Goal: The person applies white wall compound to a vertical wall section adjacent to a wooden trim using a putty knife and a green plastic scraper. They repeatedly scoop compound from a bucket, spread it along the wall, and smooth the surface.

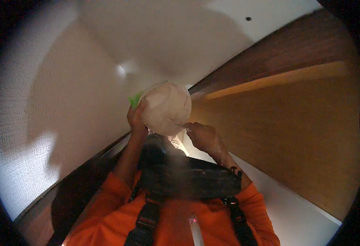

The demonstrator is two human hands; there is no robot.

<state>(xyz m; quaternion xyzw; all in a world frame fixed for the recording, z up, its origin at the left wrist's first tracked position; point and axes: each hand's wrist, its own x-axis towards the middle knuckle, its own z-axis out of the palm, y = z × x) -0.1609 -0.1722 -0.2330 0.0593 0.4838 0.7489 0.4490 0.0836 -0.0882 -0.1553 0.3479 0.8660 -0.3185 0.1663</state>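
Textured wall lines frame left; centrally, left hand grips a tub, steadying it; right hand clasps a probable tool.

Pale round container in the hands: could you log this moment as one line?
left hand: holding pale round container | right hand: at its lower-right rim, grip unclear | green patch: beside left hand

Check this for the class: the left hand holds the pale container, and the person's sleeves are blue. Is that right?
Not quite: the sleeves are orange, not blue, as the head view shows. The left hand does hold the pale container.
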